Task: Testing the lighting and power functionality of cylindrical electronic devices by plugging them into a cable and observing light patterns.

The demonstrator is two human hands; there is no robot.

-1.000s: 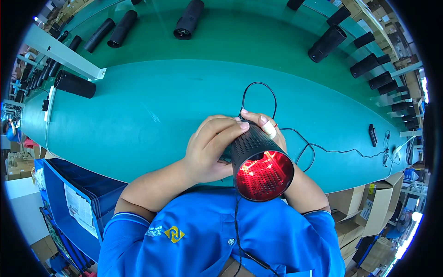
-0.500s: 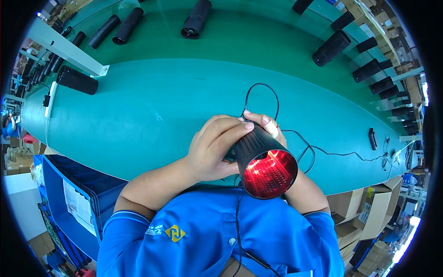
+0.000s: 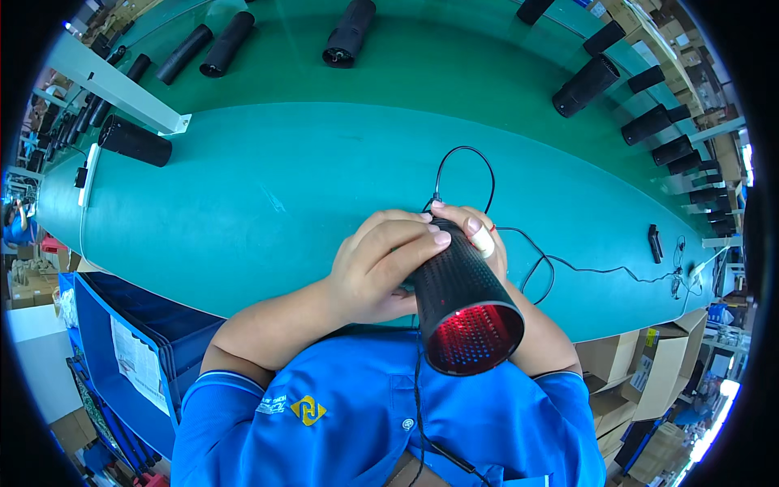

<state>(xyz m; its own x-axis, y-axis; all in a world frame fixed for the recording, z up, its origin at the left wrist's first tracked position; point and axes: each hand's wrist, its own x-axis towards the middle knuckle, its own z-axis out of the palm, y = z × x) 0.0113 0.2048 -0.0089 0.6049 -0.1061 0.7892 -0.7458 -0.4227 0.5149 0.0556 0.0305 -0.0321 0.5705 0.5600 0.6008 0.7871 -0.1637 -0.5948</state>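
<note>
Over the near edge of the green table (image 3: 243,191), a black perforated tube (image 3: 458,276) is clamped between left hand (image 3: 377,260) and right hand (image 3: 493,235), its open, red-lit end tilted toward the blue shirt (image 3: 357,430). Across the table, a black cable (image 3: 493,180) is trailed; toward its far side, more black tubes (image 3: 586,85) are seen.
</note>
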